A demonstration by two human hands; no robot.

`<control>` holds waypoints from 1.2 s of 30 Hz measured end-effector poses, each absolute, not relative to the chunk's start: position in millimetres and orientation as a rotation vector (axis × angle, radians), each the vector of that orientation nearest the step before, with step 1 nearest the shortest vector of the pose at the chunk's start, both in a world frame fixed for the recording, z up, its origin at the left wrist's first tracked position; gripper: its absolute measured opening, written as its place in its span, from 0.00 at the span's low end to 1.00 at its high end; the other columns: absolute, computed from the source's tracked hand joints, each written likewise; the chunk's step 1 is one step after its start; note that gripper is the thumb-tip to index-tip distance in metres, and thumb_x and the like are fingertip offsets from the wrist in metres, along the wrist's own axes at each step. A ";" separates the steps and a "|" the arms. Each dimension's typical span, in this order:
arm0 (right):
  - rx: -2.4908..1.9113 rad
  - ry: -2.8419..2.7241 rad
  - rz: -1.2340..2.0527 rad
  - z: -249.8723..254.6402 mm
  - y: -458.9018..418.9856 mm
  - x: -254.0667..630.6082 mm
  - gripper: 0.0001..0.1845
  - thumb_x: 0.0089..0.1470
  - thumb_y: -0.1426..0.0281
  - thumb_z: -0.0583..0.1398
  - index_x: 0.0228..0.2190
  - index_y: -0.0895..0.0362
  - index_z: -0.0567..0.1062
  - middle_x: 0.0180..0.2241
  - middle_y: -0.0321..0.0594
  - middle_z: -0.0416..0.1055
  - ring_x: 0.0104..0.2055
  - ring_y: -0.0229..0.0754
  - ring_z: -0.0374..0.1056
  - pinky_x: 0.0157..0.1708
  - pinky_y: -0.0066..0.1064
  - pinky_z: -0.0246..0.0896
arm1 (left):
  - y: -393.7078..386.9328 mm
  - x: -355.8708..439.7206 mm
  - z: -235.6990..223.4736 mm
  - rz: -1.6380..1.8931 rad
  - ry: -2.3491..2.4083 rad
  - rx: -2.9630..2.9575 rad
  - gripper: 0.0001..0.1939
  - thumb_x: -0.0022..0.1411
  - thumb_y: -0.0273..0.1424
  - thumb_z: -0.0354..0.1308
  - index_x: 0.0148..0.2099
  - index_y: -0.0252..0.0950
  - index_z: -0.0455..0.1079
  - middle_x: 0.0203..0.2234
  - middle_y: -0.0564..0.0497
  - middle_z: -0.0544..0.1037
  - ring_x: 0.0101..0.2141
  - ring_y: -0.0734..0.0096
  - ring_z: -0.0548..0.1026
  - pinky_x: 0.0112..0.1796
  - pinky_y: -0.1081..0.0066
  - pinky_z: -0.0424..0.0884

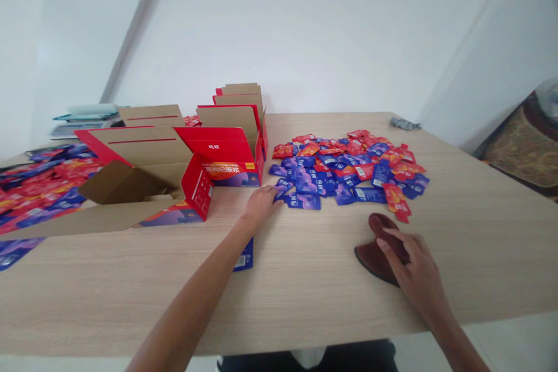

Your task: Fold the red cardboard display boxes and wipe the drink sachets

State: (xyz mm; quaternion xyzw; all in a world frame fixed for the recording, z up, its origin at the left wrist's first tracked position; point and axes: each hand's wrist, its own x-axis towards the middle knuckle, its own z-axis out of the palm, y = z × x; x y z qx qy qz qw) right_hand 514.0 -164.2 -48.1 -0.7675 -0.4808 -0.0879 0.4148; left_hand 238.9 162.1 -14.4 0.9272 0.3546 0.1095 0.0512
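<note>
My left hand point(260, 204) is at the near left edge of the sachet pile, its fingers and thumb closed about a small blue sachet point(283, 186). Another blue sachet point(305, 201) lies flat just right of it. My right hand point(416, 270) grips a dark brown leather-like piece point(379, 260) with rounded flaps on the near right of the table; its exact kind is unclear. Part of one more blue sachet point(245, 257) shows from behind my left forearm.
Red and blue sachets point(349, 160) are heaped across the middle of the wooden table point(314, 290). Open red cartons point(229, 154) stand at centre left, with an open box point(196, 195) nearer me. More sachets point(52, 186) spread at far left. A patterned chair point(523, 139) is at right.
</note>
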 end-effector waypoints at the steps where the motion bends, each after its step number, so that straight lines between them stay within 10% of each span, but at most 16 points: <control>1: -1.928 -1.203 -0.214 -48.2 -164.5 514.2 0.25 0.62 0.47 0.60 0.52 0.48 0.76 0.46 0.44 0.73 0.48 0.52 0.71 0.51 0.47 0.67 | 165.8 240.2 -11.4 0.304 1.097 2.804 0.19 0.72 0.39 0.60 0.59 0.35 0.72 0.55 0.42 0.76 0.54 0.58 0.76 0.57 0.53 0.71; 13: -1.901 -1.194 -0.211 -47.7 -164.6 516.2 0.25 0.62 0.46 0.59 0.51 0.50 0.76 0.46 0.44 0.73 0.49 0.52 0.71 0.52 0.47 0.66 | 167.0 249.3 12.2 0.074 1.408 2.679 0.17 0.72 0.38 0.61 0.57 0.35 0.71 0.52 0.44 0.76 0.48 0.60 0.78 0.48 0.56 0.77; 28: -1.882 -1.187 -0.203 -44.8 -167.4 516.2 0.26 0.61 0.46 0.60 0.50 0.50 0.77 0.47 0.45 0.74 0.49 0.52 0.71 0.54 0.46 0.64 | 97.3 172.5 48.6 0.593 1.279 2.474 0.19 0.75 0.30 0.46 0.60 0.34 0.72 0.49 0.40 0.79 0.53 0.56 0.75 0.54 0.60 0.70; 36: -1.895 -1.091 -0.191 -42.3 -169.5 516.9 0.26 0.60 0.46 0.61 0.50 0.50 0.78 0.47 0.44 0.75 0.49 0.52 0.72 0.54 0.46 0.64 | 3.2 162.7 36.0 0.352 0.839 2.035 0.19 0.73 0.41 0.49 0.40 0.35 0.76 0.27 0.53 0.76 0.29 0.70 0.75 0.31 0.74 0.72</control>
